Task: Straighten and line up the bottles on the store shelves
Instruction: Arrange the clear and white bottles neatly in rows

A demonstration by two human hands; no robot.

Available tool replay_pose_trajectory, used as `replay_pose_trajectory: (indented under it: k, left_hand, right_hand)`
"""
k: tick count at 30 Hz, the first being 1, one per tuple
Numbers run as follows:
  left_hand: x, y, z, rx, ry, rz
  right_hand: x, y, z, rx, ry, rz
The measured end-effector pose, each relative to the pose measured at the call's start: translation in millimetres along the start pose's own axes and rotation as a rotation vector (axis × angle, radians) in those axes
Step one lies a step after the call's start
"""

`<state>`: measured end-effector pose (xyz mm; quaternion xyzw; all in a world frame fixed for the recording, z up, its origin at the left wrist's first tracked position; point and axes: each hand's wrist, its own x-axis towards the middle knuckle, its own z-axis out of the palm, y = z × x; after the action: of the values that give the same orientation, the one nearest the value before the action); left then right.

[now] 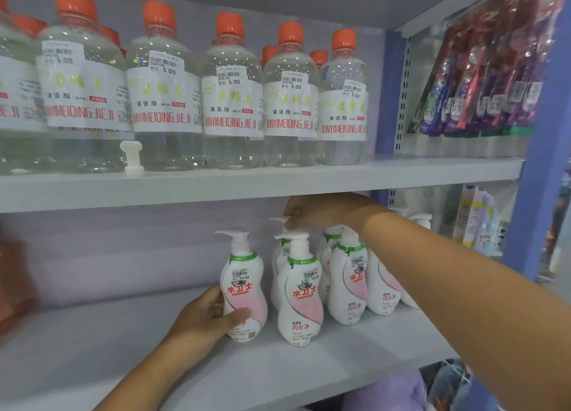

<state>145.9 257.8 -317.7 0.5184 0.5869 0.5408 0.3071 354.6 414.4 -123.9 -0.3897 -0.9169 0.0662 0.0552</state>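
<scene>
While my left hand grips the leftmost pump bottle, upright near the middle of the lower shelf, my right hand pinches the pump head of a rear bottle under the upper shelf. Other pump bottles cluster toward the lower shelf's right edge; clear bottles line the upper shelf's front edge.

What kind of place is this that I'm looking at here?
Most likely a small shop's household goods aisle. Rows of identical clear bottles with orange caps carry price stickers reading 5.00, pump bottles below are priced too, and packaged goods hang on the next metal rack.
</scene>
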Motion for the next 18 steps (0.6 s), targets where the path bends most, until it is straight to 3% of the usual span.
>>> replay_pose_trajectory:
  k: [14,18]
  left_hand:
    - [-3,0,3,-0.009,-0.053,-0.003]
    - [-5,1,3,-0.014,-0.045,-0.014]
  right_hand:
    - [-15,8,-8,0.001,-0.019,0.038]
    - [-48,5,-11,0.187,0.135,-0.035]
